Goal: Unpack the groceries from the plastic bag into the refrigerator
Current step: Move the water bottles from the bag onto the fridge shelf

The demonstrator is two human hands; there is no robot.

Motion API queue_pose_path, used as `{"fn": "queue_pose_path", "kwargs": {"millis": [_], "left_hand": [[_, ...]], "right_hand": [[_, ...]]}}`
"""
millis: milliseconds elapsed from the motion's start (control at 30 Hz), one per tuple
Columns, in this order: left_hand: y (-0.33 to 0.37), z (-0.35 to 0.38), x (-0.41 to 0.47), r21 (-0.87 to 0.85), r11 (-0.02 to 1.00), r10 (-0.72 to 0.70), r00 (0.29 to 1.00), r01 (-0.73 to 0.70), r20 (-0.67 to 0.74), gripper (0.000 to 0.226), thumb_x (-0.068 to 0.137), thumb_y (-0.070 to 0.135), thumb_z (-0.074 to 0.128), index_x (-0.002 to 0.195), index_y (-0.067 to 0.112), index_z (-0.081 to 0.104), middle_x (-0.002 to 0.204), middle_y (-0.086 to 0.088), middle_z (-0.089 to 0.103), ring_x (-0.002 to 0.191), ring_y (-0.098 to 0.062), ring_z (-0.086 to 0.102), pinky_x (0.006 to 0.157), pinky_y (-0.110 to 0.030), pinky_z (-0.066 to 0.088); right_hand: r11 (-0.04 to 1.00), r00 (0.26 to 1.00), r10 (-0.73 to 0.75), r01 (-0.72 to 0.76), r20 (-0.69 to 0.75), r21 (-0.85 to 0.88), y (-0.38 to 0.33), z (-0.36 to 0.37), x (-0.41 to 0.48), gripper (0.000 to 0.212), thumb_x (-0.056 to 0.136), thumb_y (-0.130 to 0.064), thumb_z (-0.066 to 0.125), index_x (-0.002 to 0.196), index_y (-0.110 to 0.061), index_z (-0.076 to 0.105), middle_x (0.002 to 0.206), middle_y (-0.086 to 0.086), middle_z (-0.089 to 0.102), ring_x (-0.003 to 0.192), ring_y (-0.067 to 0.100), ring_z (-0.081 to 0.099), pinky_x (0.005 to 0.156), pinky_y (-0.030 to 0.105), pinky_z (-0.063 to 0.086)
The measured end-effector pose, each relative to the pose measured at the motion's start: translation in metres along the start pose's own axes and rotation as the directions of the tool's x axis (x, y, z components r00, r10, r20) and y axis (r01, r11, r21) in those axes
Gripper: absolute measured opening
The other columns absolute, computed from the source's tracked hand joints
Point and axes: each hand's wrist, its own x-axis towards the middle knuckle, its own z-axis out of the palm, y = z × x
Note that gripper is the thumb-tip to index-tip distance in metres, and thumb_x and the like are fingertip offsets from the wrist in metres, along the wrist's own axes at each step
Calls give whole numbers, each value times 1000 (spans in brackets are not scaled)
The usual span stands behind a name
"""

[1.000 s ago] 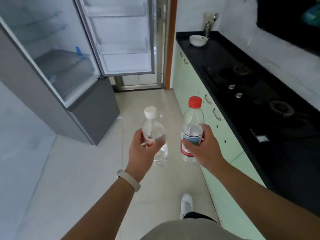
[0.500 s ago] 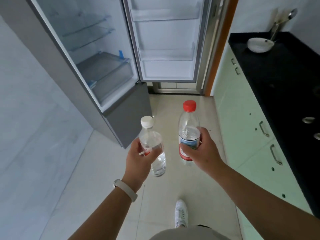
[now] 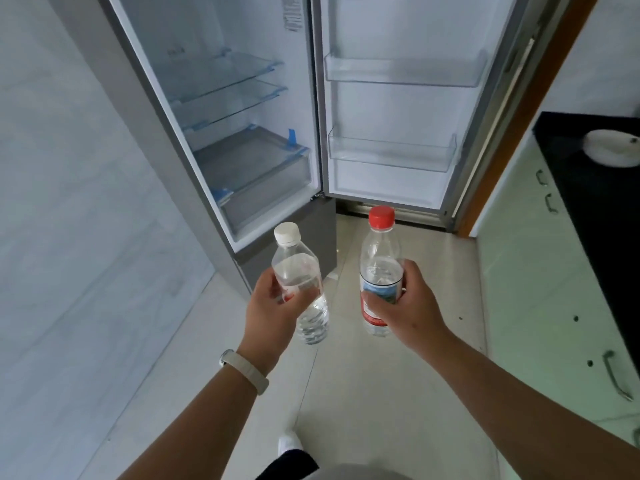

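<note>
Carrying two water bottles upright, the left hand [image 3: 273, 306] wraps its grip around the white-capped bottle [image 3: 301, 282], the right hand [image 3: 405, 303] around the red-capped bottle [image 3: 379, 268]. The open refrigerator [image 3: 242, 133] stands at twelve o'clock; its lower door bin [image 3: 391, 154] at one o'clock looks best for standing both.

Two water bottles [image 3: 300, 282] [image 3: 380, 268], two hands [image 3: 273, 315] [image 3: 412, 306], one refrigerator [image 3: 242, 140], one bowl [image 3: 611, 152]

Refrigerator [image 3: 221, 140] stands open, glass shelves [image 3: 225, 74] and door bins [image 3: 391, 154] bare, nothing blocking them
</note>
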Motion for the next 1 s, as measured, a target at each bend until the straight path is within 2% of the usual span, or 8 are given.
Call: {"fn": "queue_pose_path", "kwargs": {"millis": [167, 367, 533, 667, 767, 867, 1000], "left_hand": [[-13, -17, 72, -18, 1000, 5, 1000, -5, -16, 41, 81, 18, 82, 118, 19, 64, 102, 5, 74, 91, -8, 71, 80, -26, 57], [-28, -30, 179, -67, 997, -27, 998, 30, 53, 46, 79, 19, 83, 120, 18, 62, 105, 4, 74, 94, -10, 71, 86, -33, 57], [-26, -46, 265, -101, 995, -10, 994, 21, 105, 38, 80, 14, 82, 110, 24, 62, 99, 8, 73, 88, -6, 71, 76, -19, 55], [-25, -58, 320, -66, 998, -1, 992, 9, 127, 38, 79, 15, 83, 110, 20, 62, 98, 5, 72, 84, -4, 70, 72, -17, 53], [-27, -64, 347, -21, 1000, 7, 993, -4, 117, 38, 79, 20, 83, 111, 20, 62, 98, 7, 72, 82, -1, 69, 74, -21, 52], [-32, -67, 372, -12, 1000, -8, 994, 10, 106, 40, 79, 24, 83, 113, 21, 63, 100, 6, 72, 89, -8, 70, 81, -30, 57], [-40, -65, 401, 12, 999, -49, 995, 48, 91, 40, 80, 30, 82, 115, 25, 62, 103, 5, 72, 96, -14, 69, 86, -35, 57]], "right_hand": [[999, 1000, 22, -22, 10, -24, -2, 31, 62, 47, 73, -33, 81, 108, -33, 49, 95, -14, 65, 87, 14, 65, 82, 44, 57], [997, 998, 58, -59, -31, -50, -15, 68, 143, 45, 74, -33, 81, 102, -39, 47, 95, -14, 63, 88, 15, 65, 83, 39, 58], [993, 992, 69, -78, -103, -84, -38, 99, 214, 45, 73, -25, 83, 99, -38, 48, 90, -14, 65, 82, 6, 65, 75, 31, 54], [992, 986, 73, -87, -148, -87, -48, 121, 254, 46, 73, -24, 82, 100, -39, 48, 90, -13, 65, 83, 8, 65, 78, 36, 57], [991, 985, 84, -98, -148, -86, -49, 132, 276, 44, 73, -26, 82, 98, -40, 49, 89, -14, 66, 83, 7, 65, 77, 34, 57], [991, 989, 86, -98, -123, -89, -52, 142, 300, 45, 73, -28, 83, 100, -40, 49, 90, -15, 66, 82, 4, 65, 74, 29, 55], [993, 992, 87, -93, -90, -75, -51, 150, 336, 49, 74, -27, 83, 111, -31, 50, 93, -15, 65, 82, 2, 65, 69, 18, 49]]}}
